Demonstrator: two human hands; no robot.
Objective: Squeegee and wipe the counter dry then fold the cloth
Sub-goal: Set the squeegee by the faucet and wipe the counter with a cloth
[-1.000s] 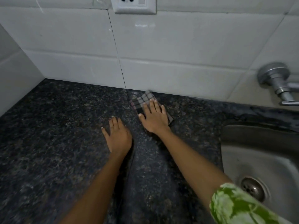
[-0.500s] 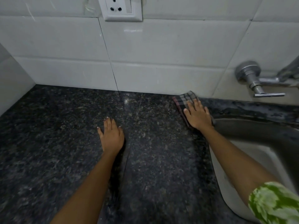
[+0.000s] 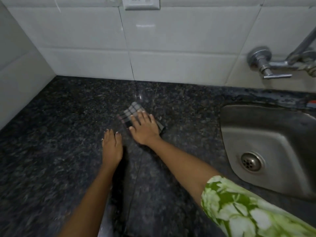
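Observation:
A small checked cloth point(image 3: 131, 111), folded into a pad and motion-blurred, lies on the dark speckled granite counter point(image 3: 68, 117) near its middle. My right hand point(image 3: 144, 129) presses flat on the cloth with straight, spread fingers and covers most of it. My left hand point(image 3: 112, 146) rests flat on the bare counter just left of and nearer than the right hand, fingers together. No squeegee is in view.
A steel sink point(image 3: 266, 151) with a drain point(image 3: 251, 161) is set into the counter at the right. A metal tap point(image 3: 266, 65) juts from the white tiled wall point(image 3: 171, 48) above it. A wall socket point(image 3: 142, 3) sits at top centre. A side wall closes the left.
My right hand has slid the cloth left, from the sink's edge back to the counter's middle, after sweeping it right before that. My left hand stays planted on the counter.

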